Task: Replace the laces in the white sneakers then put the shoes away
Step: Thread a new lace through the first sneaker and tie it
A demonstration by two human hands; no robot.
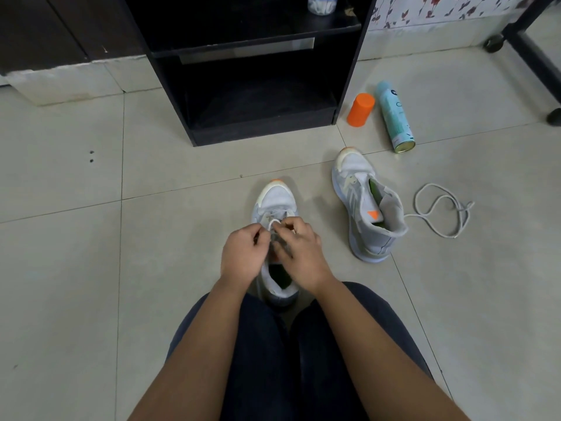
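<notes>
A white sneaker (pixel 277 197) with an orange toe tip stands on the tiled floor just in front of my knees, toe pointing away. Both hands are over its eyelets. My left hand (pixel 244 253) pinches the lace (pixel 274 224) on the left side, and my right hand (pixel 299 246) pinches it on the right. A white loop of lace shows between my fingers. The second sneaker (pixel 362 205) lies to the right, unlaced, tilted on its side. A loose white lace (pixel 440 208) curls on the floor beside its heel.
A black open shelf unit (pixel 258 86) stands straight ahead, its bottom compartment dark. An orange cap (pixel 360 110) and a teal spray can (pixel 394 117) lie on the floor right of it. A wheeled black frame (pixel 528 47) is at the far right.
</notes>
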